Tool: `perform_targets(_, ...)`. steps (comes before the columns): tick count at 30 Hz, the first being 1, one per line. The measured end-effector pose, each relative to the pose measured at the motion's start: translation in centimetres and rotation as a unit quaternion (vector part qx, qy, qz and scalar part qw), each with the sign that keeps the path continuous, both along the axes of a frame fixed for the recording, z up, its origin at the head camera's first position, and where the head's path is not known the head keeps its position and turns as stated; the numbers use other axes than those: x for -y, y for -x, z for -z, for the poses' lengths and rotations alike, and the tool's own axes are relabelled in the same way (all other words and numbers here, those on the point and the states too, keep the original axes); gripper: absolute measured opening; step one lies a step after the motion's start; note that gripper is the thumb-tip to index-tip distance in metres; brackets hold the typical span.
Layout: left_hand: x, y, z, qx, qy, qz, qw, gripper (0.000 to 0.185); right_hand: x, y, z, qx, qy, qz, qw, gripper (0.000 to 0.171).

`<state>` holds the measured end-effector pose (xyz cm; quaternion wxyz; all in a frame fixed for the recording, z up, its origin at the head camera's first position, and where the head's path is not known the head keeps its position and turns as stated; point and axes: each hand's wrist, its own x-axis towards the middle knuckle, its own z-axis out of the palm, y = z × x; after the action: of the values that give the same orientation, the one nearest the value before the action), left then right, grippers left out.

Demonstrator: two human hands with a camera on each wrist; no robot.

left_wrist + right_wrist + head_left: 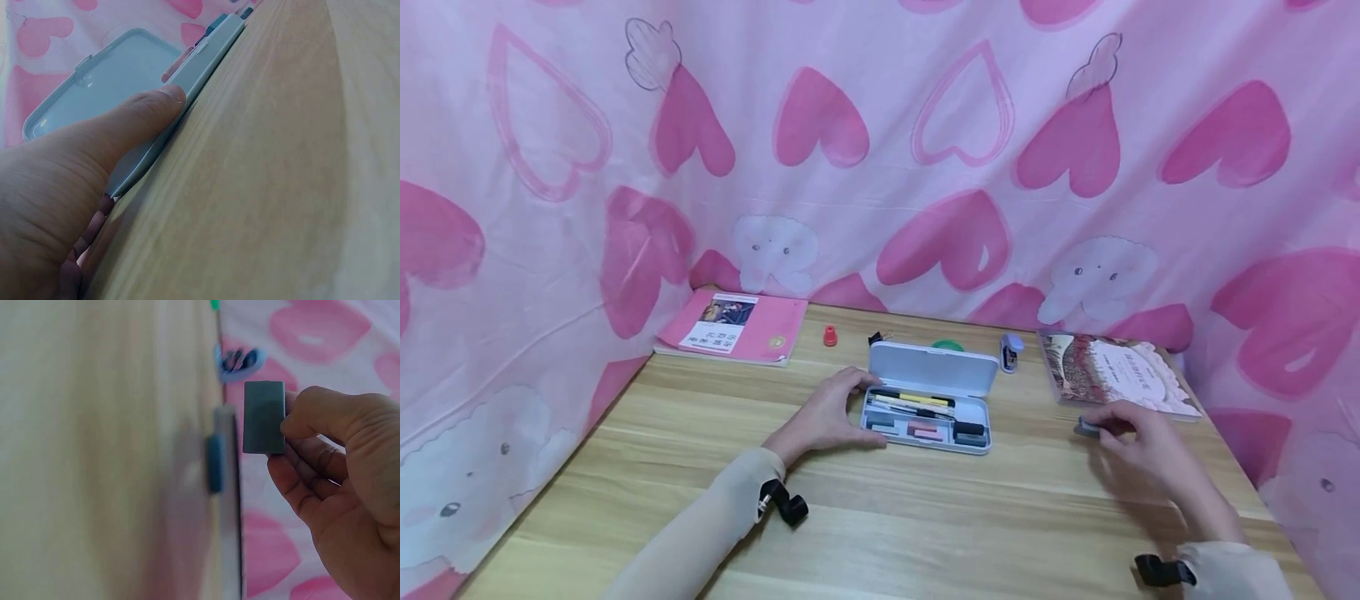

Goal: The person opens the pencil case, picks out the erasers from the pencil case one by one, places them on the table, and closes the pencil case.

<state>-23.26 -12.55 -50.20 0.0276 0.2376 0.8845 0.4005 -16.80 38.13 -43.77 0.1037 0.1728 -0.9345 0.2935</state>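
Observation:
An open pale blue pencil case [981,414] lies mid-table, its lid [932,369] folded back, with pens, erasers and small blocks inside. My left hand [852,412] grips the case's left end, fingers at the back corner and thumb at the front. In the left wrist view the thumb [147,112] presses along the case rim [200,62]. My right hand [1108,431] hovers just above the table at the right and pinches a small grey block [1086,428]. The right wrist view shows that grey block [264,417] between thumb and fingertips [300,425], clear of the wood.
A pink book [733,327] lies at the back left and a patterned book [1112,372] at the back right, just behind my right hand. A red cap [830,336], black clip [876,337], green tape roll [947,344] and small blue stapler [1011,352] sit behind the case. Pink heart fabric surrounds the table.

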Motion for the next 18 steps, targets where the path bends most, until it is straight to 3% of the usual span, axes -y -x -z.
perform_targets(8, 0.1, 0.1, 0.2, 0.002, 0.005, 0.002, 1.0, 0.101, -1.8, -0.9, 2.3, 0.031, -0.034, -0.021, 0.999, 0.036)
perform_targets(18, 0.1, 0.2, -0.1, 0.007, 0.008, 0.001, 0.9999, 0.101, -1.9, -1.0, 2.3, 0.087, -0.043, -0.01, 0.995, 0.034)
